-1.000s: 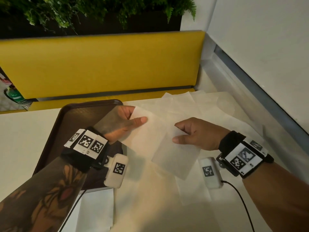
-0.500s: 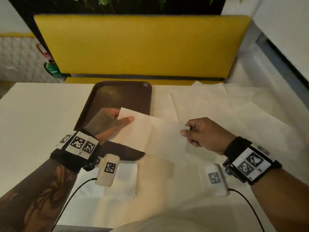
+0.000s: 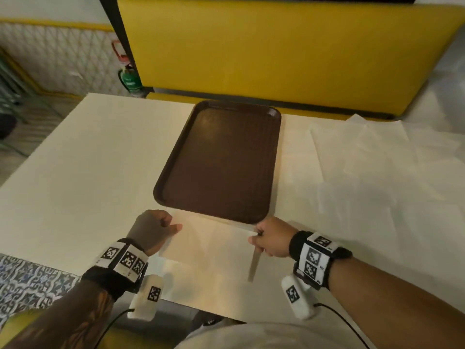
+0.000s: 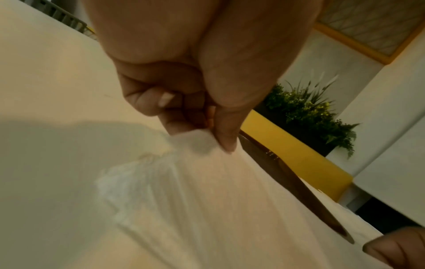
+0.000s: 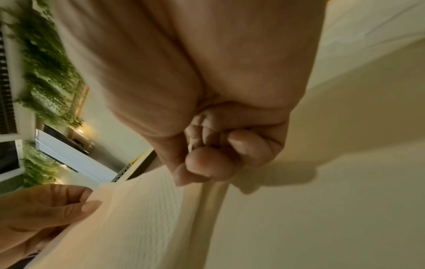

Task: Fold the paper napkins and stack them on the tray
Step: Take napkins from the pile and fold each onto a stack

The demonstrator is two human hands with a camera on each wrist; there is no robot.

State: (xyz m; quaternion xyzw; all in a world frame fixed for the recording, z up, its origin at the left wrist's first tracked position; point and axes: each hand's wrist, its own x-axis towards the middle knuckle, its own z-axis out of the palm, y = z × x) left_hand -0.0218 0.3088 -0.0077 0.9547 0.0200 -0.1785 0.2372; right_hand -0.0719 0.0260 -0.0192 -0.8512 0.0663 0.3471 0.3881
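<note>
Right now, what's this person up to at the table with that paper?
A person is folding napkins. The left hand and right hand each pinch an end of one napkin, held just in front of the brown tray. Nothing lies on the tray yet. More loose napkins lie to its right.

A yellow bench (image 3: pixel 276 59) backs the table (image 3: pixel 75 159); a plant (image 4: pixel 308 116) beyond

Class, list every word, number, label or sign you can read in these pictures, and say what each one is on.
No readable words or numbers anywhere.
Wristbands and wrist cameras: square black-and-white marker patterns only, no letters.
Green bottle: pale label, too blurred to read.
</note>
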